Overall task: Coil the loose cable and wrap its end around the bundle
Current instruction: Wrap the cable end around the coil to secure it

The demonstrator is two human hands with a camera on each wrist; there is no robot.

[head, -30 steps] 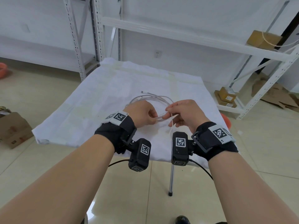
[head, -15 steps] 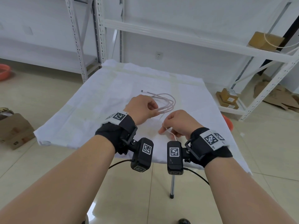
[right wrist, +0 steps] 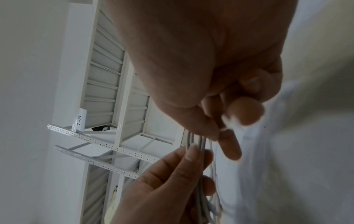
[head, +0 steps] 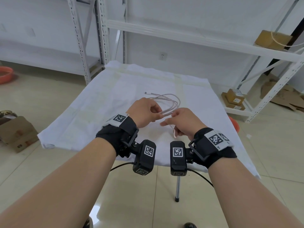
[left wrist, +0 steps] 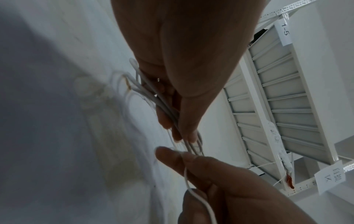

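Note:
A thin white cable (head: 171,102) lies gathered in several loops over the white cloth; one plug end (head: 146,92) sticks out at the far left. My left hand (head: 144,112) pinches the loops together near their near end, thumb over fingers (left wrist: 184,121). My right hand (head: 181,122) is just right of it and holds the loose cable end (head: 174,134), which hangs below the palm. In the left wrist view that strand (left wrist: 191,191) runs across the right hand's fingers. In the right wrist view the bundle (right wrist: 199,151) sits between both hands.
The cloth-covered table (head: 115,99) stands on a thin metal leg (head: 177,190). White metal shelving (head: 197,41) rises behind and to the right, with cardboard boxes (head: 233,99) low on it. Another box (head: 16,134) sits on the floor at left.
My right hand dropped from the bundle toward me with the loose end, then came back up beside the left hand. The left hand kept its pinch on the loops.

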